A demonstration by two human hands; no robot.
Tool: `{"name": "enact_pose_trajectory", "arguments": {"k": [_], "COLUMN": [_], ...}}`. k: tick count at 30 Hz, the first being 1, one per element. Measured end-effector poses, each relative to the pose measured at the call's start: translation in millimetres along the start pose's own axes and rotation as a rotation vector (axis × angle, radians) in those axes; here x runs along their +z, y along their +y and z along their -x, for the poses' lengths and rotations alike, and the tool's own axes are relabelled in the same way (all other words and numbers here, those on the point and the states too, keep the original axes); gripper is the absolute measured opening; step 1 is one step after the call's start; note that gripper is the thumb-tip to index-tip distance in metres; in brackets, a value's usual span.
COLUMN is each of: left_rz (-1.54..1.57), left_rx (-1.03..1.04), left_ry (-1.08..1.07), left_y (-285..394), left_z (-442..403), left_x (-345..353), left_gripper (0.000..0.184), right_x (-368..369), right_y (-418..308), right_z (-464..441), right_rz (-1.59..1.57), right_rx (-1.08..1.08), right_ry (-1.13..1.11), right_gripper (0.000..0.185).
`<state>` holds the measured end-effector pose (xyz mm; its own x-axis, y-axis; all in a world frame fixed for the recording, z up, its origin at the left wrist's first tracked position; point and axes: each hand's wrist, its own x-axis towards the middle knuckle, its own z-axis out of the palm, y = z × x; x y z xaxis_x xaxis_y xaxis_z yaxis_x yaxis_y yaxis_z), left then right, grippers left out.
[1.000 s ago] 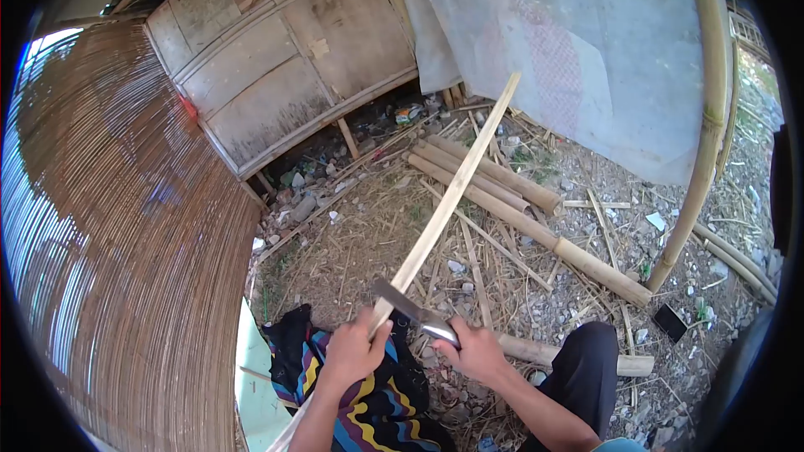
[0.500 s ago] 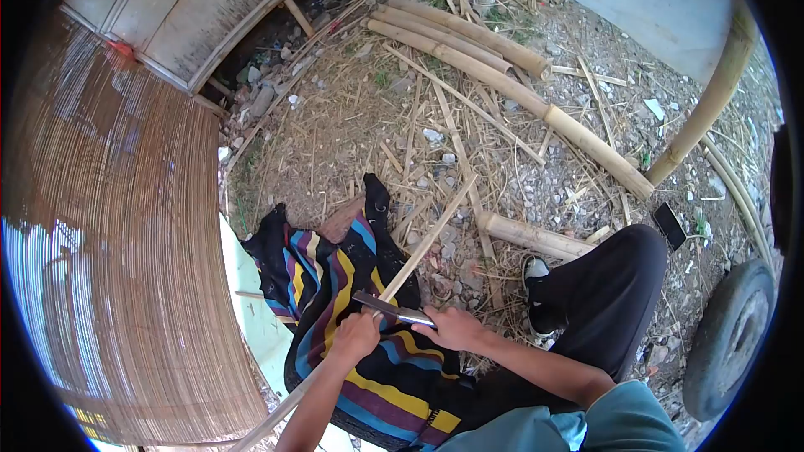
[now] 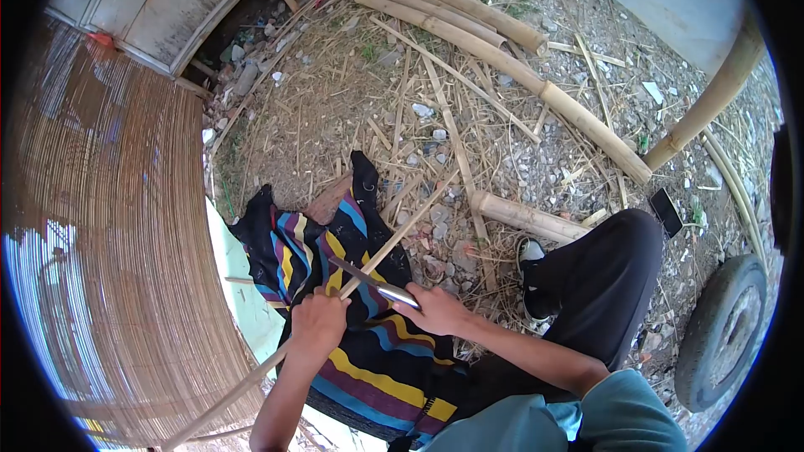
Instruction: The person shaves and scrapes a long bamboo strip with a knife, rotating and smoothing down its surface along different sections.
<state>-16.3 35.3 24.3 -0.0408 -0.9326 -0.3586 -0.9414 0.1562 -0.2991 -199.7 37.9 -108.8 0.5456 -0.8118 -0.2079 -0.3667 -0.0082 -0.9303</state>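
Observation:
A long pale bamboo strip [image 3: 400, 234] runs diagonally over a striped cloth [image 3: 377, 372] that covers the lap. My left hand [image 3: 318, 321] is closed round the strip, whose lower part passes back toward the bottom left. In my right hand [image 3: 435, 311] is the handle of a knife [image 3: 368, 278], held in closed fingers. The blade lies across the strip just beyond my left hand.
Thick bamboo poles [image 3: 502, 65] lie on the littered ground ahead. A shorter bamboo piece [image 3: 528, 218] is by my shoe. At the right are a dark phone [image 3: 666, 213], a tire [image 3: 722, 333] and an upright pole [image 3: 712, 105]. A slatted screen [image 3: 126, 234] stands at the left.
The view has tilted downward. The strip has been drawn back toward the body, so less of it extends ahead. Both hands still hold the strip and knife.

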Motion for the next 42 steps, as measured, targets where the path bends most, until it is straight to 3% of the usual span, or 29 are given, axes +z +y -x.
{"name": "enact_pose_trajectory", "arguments": {"k": [7, 13, 15, 18, 22, 25, 28, 29, 31, 32, 34, 36, 37, 39, 40, 42], "left_rz": [-0.253, -0.300, -0.280, -0.256, -0.305, -0.259, -0.121, -0.144, -0.220, -0.076, 0.617, 1.704, 1.704, 1.728, 1.733, 1.764], "left_rx": [-0.013, -0.050, -0.067, -0.043, 0.127, 0.168, 0.484, 0.557, 0.472, 0.232, -0.037, -0.032, -0.034, 0.365, 0.369, 0.132], "left_ry": [0.153, 0.284, 0.277, 0.273, 0.260, 0.298, 0.646, 0.868, 1.546, 2.019, 1.922, 1.654, 1.658, 1.317, 1.314, 1.503], "left_y": [-5, -8, -8, 7, 22, 22, 28, 32, -23, -39, -54, -21, -29, -50, -46, -30], "left_z": [5, 36, 49, 54, 34, 31, 43, 58, 87, 81, 71, 40, 36, 19, 16, 8], "left_x": [-85, -149, -166, -165, -130, -126, -152, -154, -130, -122, -132, -154, -145, -120, -122, -129], "left_gripper": [0.018, 0.022, 0.022, 0.023, 0.029, 0.041, 0.040, 0.034, 0.034, 0.034, 0.031, 0.032, 0.032, 0.039, 0.039, 0.039], "right_x": [-15, -21, -15, -25, -2, 7, 3, 2, 4, 6, 10, 10, 11, 11, 7, 3], "right_y": [-17, -30, -33, -32, -4, -2, -8, -8, -7, -6, -5, -5, -3, -4, -12, -31], "right_z": [-12, -14, -16, -21, -40, -39, -41, -43, -47, -48, -50, -50, -50, -46, -39, -23], "right_rz": [-0.227, -0.352, -0.320, -0.346, -0.235, -0.273, -0.242, -0.223, -0.158, -0.169, -0.173, -0.166, -0.146, -0.121, -0.172, -0.226], "right_rx": [-0.019, -0.034, -0.128, -0.171, -0.115, -0.132, -0.097, -0.097, -0.073, -0.081, -0.097, -0.127, -0.143, -0.156, -0.139, -0.116], "right_ry": [0.147, 0.234, 0.453, 0.294, 0.235, 0.349, 0.372, 0.371, 0.396, 0.393, 0.427, 0.405, 0.398, 0.400, 0.392, 0.386], "right_gripper": [0.046, 0.048, 0.053, 0.062, 0.049, 0.042, 0.040, 0.041, 0.042, 0.042, 0.042, 0.042, 0.043, 0.044, 0.043, 0.043]}}
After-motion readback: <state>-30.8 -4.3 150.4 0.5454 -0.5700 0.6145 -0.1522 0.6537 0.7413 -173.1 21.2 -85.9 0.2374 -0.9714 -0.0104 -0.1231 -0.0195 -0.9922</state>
